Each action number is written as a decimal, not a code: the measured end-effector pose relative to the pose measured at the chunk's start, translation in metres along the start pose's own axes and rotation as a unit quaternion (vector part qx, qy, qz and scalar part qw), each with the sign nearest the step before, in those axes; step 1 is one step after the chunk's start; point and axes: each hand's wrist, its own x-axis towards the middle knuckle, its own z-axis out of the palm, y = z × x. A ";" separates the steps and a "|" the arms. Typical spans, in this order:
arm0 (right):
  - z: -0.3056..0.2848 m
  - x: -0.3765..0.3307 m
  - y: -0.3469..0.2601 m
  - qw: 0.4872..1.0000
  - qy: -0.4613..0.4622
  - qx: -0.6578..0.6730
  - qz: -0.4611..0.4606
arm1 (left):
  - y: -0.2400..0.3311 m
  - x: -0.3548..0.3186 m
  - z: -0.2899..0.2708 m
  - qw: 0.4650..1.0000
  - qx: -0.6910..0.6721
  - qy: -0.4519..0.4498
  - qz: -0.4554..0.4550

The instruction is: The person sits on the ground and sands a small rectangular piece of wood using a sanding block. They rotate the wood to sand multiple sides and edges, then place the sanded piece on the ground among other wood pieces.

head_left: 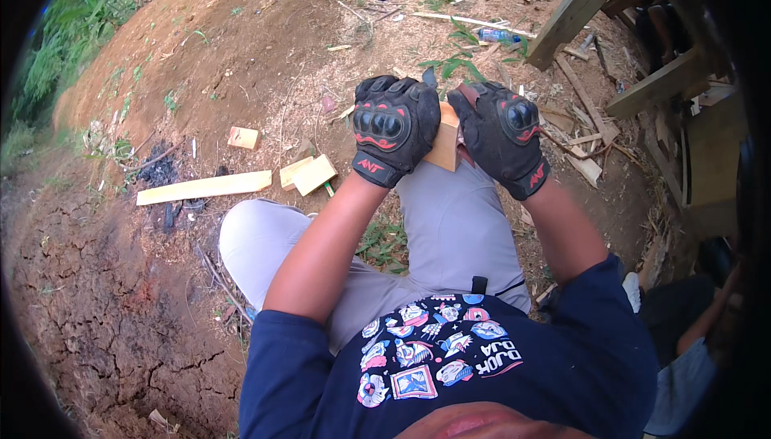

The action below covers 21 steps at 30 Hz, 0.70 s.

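Both my hands wear black gloves with red knuckle pads. My left hand (393,127) is closed around the left side of a small pale wooden block (446,140) that rests on my right knee. My right hand (503,134) presses against the block's right side, fingers curled over its top edge. A dark thin thing pokes up between the two gloves above the block; I cannot tell what it is. My grey trousers (450,222) show below the hands.
Offcuts lie on the bare earth to the left: a long plank (205,187), two short blocks (307,174) and a small cube (243,138). A timber frame (642,53) with scrap strips stands at the right. A plastic bottle (496,35) lies farther off. Another person sits at lower right.
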 end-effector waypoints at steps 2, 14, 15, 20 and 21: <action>0.000 0.004 0.009 1.000 0.001 0.006 -0.001 | -0.001 0.002 0.000 1.000 0.011 -0.006 -0.015; 0.008 0.022 0.005 0.999 0.036 -0.020 0.017 | -0.002 0.002 -0.002 1.000 0.001 -0.008 -0.029; -0.005 0.020 -0.008 0.999 0.017 -0.005 0.030 | 0.001 -0.003 -0.002 1.000 -0.007 0.010 -0.023; 0.026 0.046 0.044 0.988 -0.015 -0.065 0.142 | 0.003 0.002 -0.001 1.000 -0.008 0.017 -0.015; 0.026 0.048 0.050 0.991 0.031 -0.026 0.129 | 0.007 0.004 -0.008 0.999 -0.016 -0.019 -0.045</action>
